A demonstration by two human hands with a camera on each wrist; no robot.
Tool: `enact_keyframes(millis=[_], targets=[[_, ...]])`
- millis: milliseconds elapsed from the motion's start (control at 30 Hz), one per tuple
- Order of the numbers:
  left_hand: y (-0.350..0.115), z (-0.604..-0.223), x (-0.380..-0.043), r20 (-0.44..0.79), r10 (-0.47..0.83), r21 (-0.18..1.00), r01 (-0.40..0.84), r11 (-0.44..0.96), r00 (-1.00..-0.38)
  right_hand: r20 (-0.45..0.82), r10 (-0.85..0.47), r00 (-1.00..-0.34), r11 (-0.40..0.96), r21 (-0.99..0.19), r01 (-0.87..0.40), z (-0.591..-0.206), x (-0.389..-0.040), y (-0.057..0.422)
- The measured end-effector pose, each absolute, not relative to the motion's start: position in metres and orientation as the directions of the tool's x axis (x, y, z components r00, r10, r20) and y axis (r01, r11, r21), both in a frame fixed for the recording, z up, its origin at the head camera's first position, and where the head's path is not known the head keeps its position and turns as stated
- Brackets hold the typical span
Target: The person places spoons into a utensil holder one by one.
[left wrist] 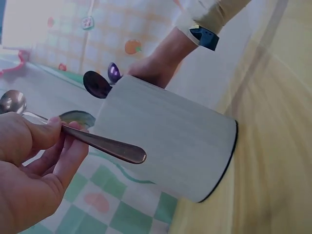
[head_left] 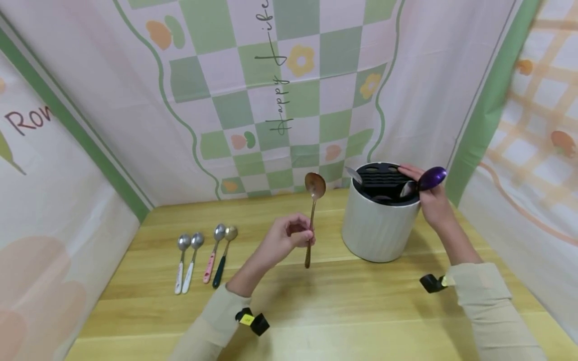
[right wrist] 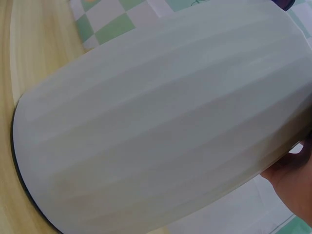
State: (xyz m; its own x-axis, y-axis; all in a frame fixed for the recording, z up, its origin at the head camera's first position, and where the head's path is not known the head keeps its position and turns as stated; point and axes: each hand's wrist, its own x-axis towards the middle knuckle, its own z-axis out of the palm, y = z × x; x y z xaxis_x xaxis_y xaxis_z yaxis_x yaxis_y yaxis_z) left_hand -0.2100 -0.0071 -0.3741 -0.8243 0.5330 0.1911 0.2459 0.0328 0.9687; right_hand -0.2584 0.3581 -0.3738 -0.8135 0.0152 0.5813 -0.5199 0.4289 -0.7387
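Note:
My left hand [head_left: 289, 235] pinches a copper-coloured spoon [head_left: 311, 215] by its handle between thumb and fingers. The spoon stands nearly upright above the table, round bowl at the top. To its right is a white, ribbed cylindrical utensil holder [head_left: 379, 230] with a black slotted insert [head_left: 384, 183]. Against the holder's right side near the rim rests my right hand [head_left: 435, 205], its visible fingers stretched along the edge; the purple utensil partly covers them. A shiny purple utensil head [head_left: 432, 178] and a silver one [head_left: 354, 175] stick out of the holder.
Several spoons lie on the wooden table [head_left: 316, 321] at the left: two with white handles [head_left: 187, 276], a pink-handled spoon [head_left: 209, 265] and a dark-green-handled spoon [head_left: 219, 273]. Patterned cloth [head_left: 289, 100] hangs behind the table and along both sides.

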Motion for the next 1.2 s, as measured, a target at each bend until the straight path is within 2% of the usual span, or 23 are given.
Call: enact_keyframes(millis=[200,400,700,1033,1200], targets=[[0.006,-0.355,-0.218,0.254,0.498,0.948,0.315,0.04,-0.829,0.553,0.016,-0.833,0.453,-0.747,-0.487,-0.372,-0.256,0.356],[0.017,-0.341,-0.223,0.267,0.487,0.937,0.343,0.073,-0.832,0.559,0.017,-0.829,0.466,-0.738,-0.489,-0.372,-0.258,0.358],[0.032,-0.323,-0.229,0.374,0.507,0.867,0.486,0.105,-0.776,0.579,0.011,-0.815,0.45,-0.731,-0.513,-0.375,-0.259,0.359],[0.054,-0.295,-0.236,0.333,0.5,0.918,0.396,0.021,-0.799,0.567,0.014,-0.824,0.454,-0.738,-0.5,-0.374,-0.258,0.359],[0.064,-0.28,-0.243,0.397,0.475,0.877,0.477,0.056,-0.785,0.567,0.015,-0.823,0.45,-0.739,-0.501,-0.373,-0.256,0.358]])
